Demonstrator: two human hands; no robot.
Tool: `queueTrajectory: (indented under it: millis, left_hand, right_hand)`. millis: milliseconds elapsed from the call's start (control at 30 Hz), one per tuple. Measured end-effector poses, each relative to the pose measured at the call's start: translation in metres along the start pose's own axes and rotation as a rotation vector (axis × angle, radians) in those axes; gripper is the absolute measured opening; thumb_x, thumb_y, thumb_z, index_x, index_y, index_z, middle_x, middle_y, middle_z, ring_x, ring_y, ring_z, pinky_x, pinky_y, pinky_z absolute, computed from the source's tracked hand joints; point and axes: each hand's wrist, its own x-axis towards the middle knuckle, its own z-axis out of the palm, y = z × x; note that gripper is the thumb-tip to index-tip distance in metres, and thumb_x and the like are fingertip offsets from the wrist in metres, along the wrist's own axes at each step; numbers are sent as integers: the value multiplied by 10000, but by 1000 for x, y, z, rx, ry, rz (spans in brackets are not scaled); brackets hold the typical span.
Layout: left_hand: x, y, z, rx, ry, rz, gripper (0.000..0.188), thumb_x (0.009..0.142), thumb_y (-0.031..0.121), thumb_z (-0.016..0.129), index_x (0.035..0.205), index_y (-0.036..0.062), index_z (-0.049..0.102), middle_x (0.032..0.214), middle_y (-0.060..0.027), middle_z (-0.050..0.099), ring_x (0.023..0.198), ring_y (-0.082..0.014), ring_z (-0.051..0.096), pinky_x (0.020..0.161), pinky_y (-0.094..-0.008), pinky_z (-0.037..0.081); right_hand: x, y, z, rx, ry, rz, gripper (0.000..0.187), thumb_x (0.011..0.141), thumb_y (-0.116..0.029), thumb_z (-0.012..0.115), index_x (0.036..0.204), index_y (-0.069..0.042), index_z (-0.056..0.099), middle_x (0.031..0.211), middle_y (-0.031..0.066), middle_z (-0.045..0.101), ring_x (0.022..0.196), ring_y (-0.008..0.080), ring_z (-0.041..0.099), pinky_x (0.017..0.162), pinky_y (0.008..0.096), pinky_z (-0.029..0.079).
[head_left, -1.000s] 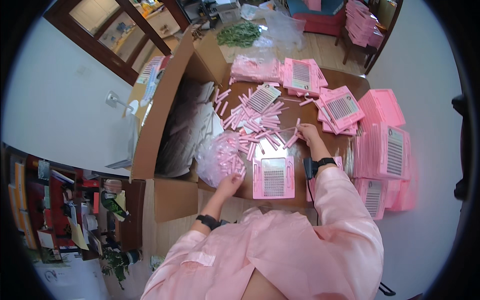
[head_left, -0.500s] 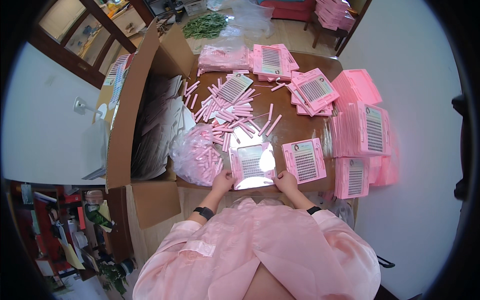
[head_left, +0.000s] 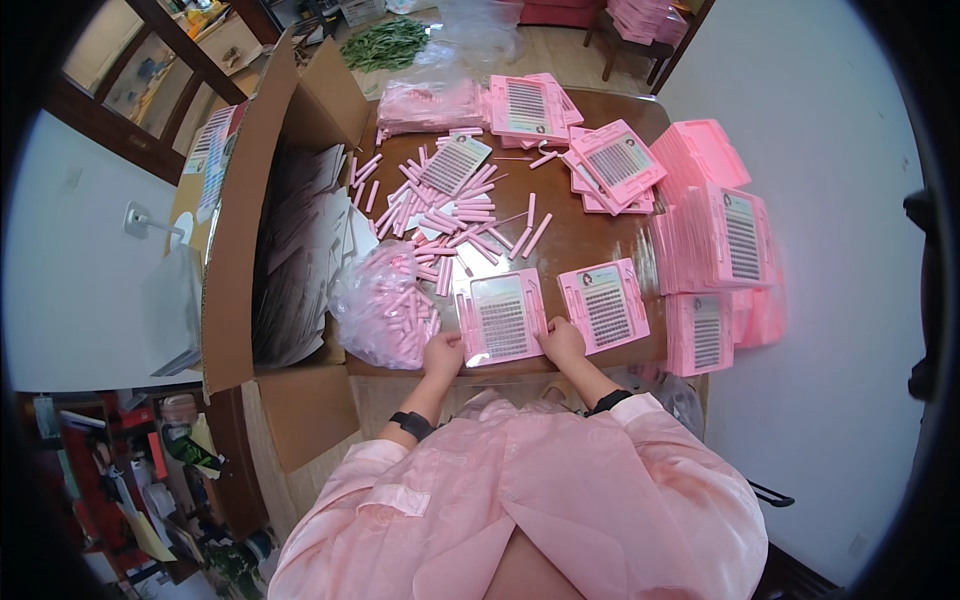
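Note:
At the near edge of the table, a pink eyelash case [head_left: 500,318] with a clear window over rows of lash clusters sits between my hands. My left hand [head_left: 443,355] closes on its lower left edge, thumb toward the case. Its lower right edge is pinched by my right hand [head_left: 563,342], which also comes close to a second pink eyelash case [head_left: 604,307] lying on the right. Left of my left hand stands a clear plastic bag [head_left: 385,310] full of small pink tubes. Loose pink tubes [head_left: 440,215] are heaped beyond the held case, with a lash card [head_left: 456,165] on top.
An open cardboard box [head_left: 235,250] holding white sheets [head_left: 305,240] stands on the left. Stacked pink cases [head_left: 690,240] line the right side by the wall. More cases [head_left: 615,160] and a wrapped pink bundle [head_left: 430,105] lie at the back of the brown table [head_left: 600,235].
The bright glare on the held case has gone, so its lash rows show clearly. My hands keep their grip on both sides, and the whole view has shifted slightly.

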Motion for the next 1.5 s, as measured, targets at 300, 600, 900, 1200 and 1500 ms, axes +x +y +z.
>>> queueTrajectory:
  millis: [300, 600, 900, 1200, 1500]
  left_hand:
    - [16, -17, -8, 178, -65, -93, 281, 743, 287, 784, 890, 57, 715, 858, -153, 727, 814, -317, 707, 760, -397, 546]
    - [7, 8, -30, 496, -206, -81, 295, 782, 313, 763, 811, 21, 725, 773, -167, 717, 743, -285, 709, 663, -402, 547]
    - [-6, -33, -28, -438, -428, -400, 206, 787, 90, 798, 918, 3, 664, 776, -47, 669, 605, -116, 603, 546, -230, 492]
    - [-28, -50, -8, -604, -341, -438, 193, 811, 116, 809, 847, 51, 631, 749, -19, 645, 613, -90, 586, 555, -205, 470]
    - [-64, -47, -3, -552, -280, -522, 237, 902, 216, 735, 826, 0, 672, 729, -33, 652, 598, -90, 599, 587, -195, 498]
  right_hand:
    - [1, -23, 1, -168, -15, -72, 420, 785, -377, 775, 1003, -35, 665, 993, 178, 700, 957, 367, 676, 815, 476, 536]
    - [3, -20, 0, -84, 19, -48, 371, 744, -399, 803, 920, -92, 691, 893, 147, 722, 856, 339, 697, 747, 448, 544]
    - [3, -16, 6, -10, 24, -84, 347, 787, -351, 760, 955, -56, 692, 878, 173, 715, 856, 356, 694, 761, 448, 540]
    - [0, -13, 9, 39, 31, -89, 315, 761, -321, 785, 896, -52, 693, 830, 142, 712, 805, 336, 693, 727, 438, 538]
    - [3, -15, 14, -28, 13, -103, 319, 762, -306, 790, 874, -36, 663, 879, 184, 693, 844, 365, 674, 747, 457, 527]
